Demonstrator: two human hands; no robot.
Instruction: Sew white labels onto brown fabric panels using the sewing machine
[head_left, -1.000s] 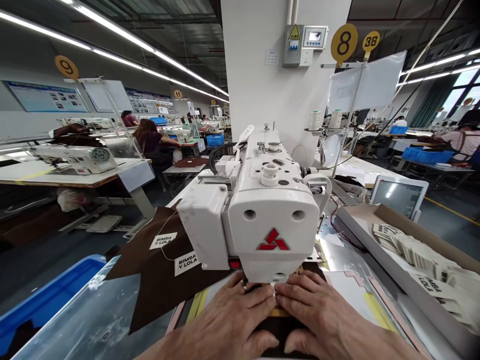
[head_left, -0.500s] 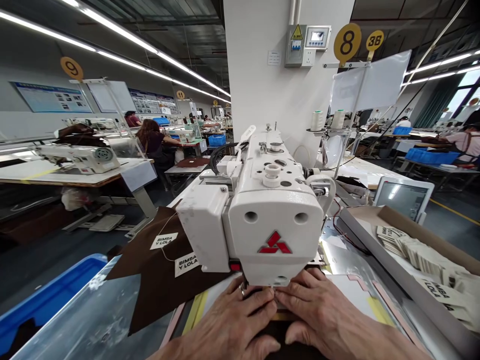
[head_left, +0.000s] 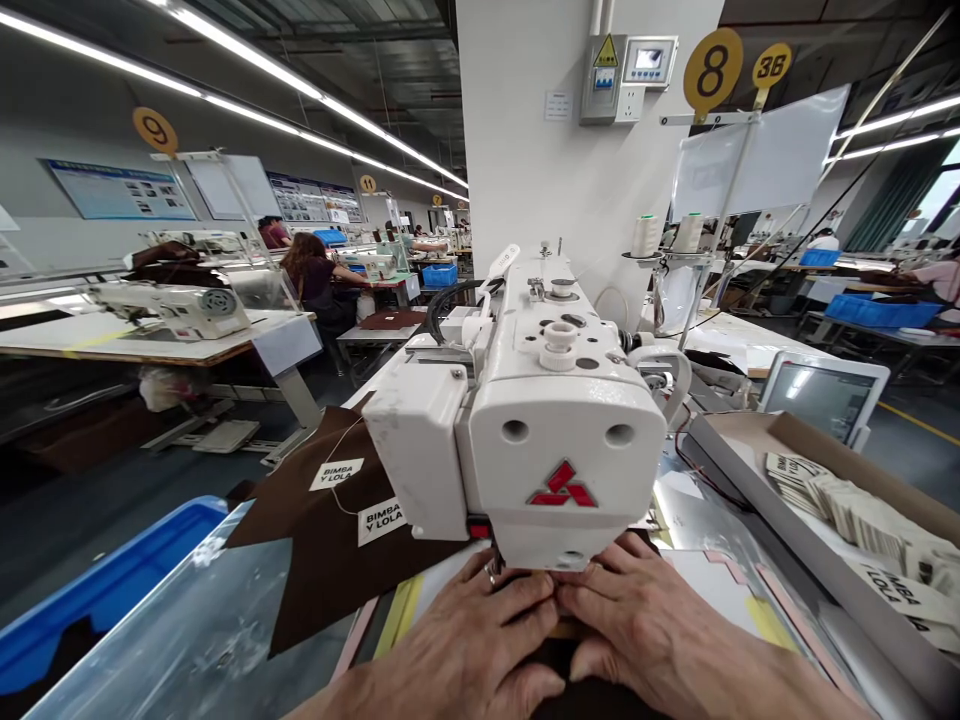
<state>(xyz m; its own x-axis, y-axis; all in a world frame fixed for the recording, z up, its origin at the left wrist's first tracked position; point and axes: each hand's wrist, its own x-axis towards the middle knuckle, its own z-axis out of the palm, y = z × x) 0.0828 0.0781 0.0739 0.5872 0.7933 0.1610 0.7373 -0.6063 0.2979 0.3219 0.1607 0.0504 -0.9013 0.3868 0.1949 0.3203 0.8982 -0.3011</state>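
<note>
A white sewing machine [head_left: 559,440] with a red three-diamond logo fills the centre. Both my hands lie flat just under its head, fingertips meeting at the needle area. My left hand [head_left: 469,645], with a ring on one finger, presses down on a dark brown fabric piece [head_left: 559,665]. My right hand [head_left: 645,640] presses the same piece from the right. The fingers are stretched out and lie flat. The needle itself is hidden by the machine head. To the left lies brown fabric [head_left: 322,545] with white sewn labels [head_left: 381,520].
A cardboard tray [head_left: 832,455] holding several stacked labels [head_left: 847,510] runs along the right. A blue bin [head_left: 97,600] stands at lower left. A small screen [head_left: 821,395] sits behind the tray. Other people work at machines in the background [head_left: 311,280].
The view has shifted slightly, so the machine sits a little further right and lower. My hands stay pressed on the brown piece under the machine head.
</note>
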